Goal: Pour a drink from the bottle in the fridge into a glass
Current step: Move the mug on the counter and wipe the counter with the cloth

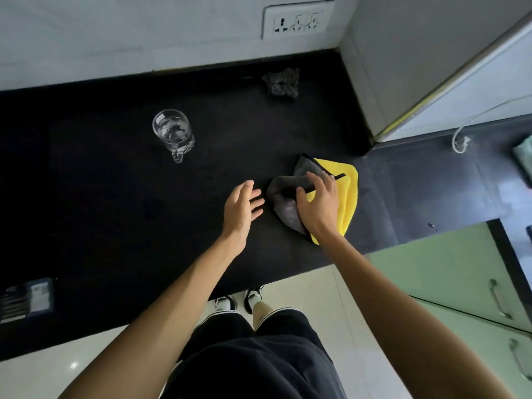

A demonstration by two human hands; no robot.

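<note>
**A:** Where is the glass (172, 132)?

**B:** It stands upright on the black counter (115, 211), toward the back edge and on the left part. Its handle points at the front edge, toward the person.

**A:** And the bottle?

**B:** I cannot see it. No bottle shows anywhere here.

**A:** What do the 2 hands do?

**B:** The right hand (318, 204) has its fingers curled on a cloth (349, 180). The cloth is yellow and grey, and it lies near the right end of the counter. The left hand (240, 210) is just beside it with flat, spread fingers. It holds nothing.

**A:** Which hand is closer to the glass?

**B:** The left one. The glass is off to the left of both hands and farther back. It is well apart from them. The right hand is farther away and busy with the cloth.

**A:** So which hand should take the glass?

**B:** I think the left hand, because it is free and the handle faces its way.

**A:** Is there a drink in it?

**B:** It may hold something clear. I cannot tell for sure.
</note>
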